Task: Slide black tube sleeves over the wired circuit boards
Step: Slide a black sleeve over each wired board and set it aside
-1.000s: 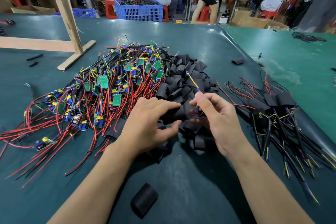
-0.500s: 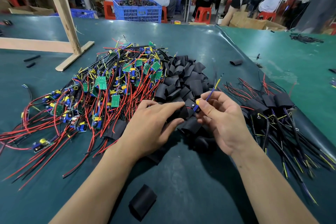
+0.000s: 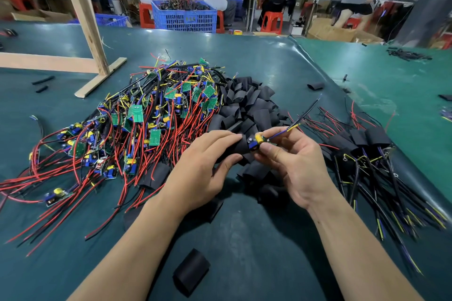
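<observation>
My left hand point(image 3: 205, 166) pinches a black tube sleeve point(image 3: 241, 146) between thumb and fingers. My right hand point(image 3: 293, 164) grips a small circuit board point(image 3: 258, 142) with a yellow part and blue block; its end sticks out of the sleeve and its blue-yellow wires point(image 3: 291, 127) point up to the right. A heap of bare boards with red and black wires point(image 3: 137, 129) lies to the left. Loose black sleeves point(image 3: 249, 102) are piled behind my hands. Sleeved boards point(image 3: 362, 144) lie on the right.
One loose sleeve point(image 3: 190, 271) lies near me between my forearms. A wooden post on a base point(image 3: 85, 27) stands at the back left. A blue crate point(image 3: 186, 17) and several seated people are beyond the table's far edge. A seam point(image 3: 325, 80) divides the green mats.
The board has come further out of the sleeve's right end, so its yellow and blue parts now show. Its wires swung from pointing up-left to pointing up-right. Both hands stayed in place.
</observation>
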A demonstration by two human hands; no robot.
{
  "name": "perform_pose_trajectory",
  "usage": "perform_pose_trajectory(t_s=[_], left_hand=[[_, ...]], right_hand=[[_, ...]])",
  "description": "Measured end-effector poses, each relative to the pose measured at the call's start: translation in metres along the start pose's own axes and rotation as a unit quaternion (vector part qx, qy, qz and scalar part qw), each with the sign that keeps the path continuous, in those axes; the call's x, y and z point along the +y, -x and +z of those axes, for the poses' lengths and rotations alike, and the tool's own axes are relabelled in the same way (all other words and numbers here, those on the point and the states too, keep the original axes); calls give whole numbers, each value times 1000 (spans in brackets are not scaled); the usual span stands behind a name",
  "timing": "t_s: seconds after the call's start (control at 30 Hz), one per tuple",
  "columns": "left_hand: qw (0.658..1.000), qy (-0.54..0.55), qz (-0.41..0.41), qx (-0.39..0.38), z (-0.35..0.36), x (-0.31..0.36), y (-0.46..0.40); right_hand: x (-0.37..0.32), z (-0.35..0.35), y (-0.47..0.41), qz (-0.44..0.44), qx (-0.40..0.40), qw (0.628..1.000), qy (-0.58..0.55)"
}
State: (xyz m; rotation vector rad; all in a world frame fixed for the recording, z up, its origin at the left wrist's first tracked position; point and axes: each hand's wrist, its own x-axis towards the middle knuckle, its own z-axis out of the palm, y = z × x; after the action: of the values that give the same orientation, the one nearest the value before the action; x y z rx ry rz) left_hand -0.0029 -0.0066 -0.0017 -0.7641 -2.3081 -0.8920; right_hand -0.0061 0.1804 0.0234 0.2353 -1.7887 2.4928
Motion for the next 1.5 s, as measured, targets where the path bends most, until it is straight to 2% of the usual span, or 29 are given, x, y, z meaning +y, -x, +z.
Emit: perform_pose_trajectory(t_s=[0.13,0.47,0.77,0.93,1.13,1.27,1.5], left_hand=[[1000,2,-3,15,2,0,1],[999,31,6,28,0,2,0],[997,43,-12,60,0,0,2],[997,60,-33,42,1,-3,2],[998,54,5,38,-1,-3,2],[997,52,-3,51,0,-2,1],[998,50,-29,-12,-1,2,0]], right_hand=[[2,2,-1,-37,14,999,36],[6,6,0,-18,30,999,10],[6,7,2,-52,20,997,57],[1,-1,1,17,-24,999,23],[-4,-2,3,25,-26,999,17],[-4,-3,2,22,-42,999,19],[-1,-7,0,9,-65,997,33]])
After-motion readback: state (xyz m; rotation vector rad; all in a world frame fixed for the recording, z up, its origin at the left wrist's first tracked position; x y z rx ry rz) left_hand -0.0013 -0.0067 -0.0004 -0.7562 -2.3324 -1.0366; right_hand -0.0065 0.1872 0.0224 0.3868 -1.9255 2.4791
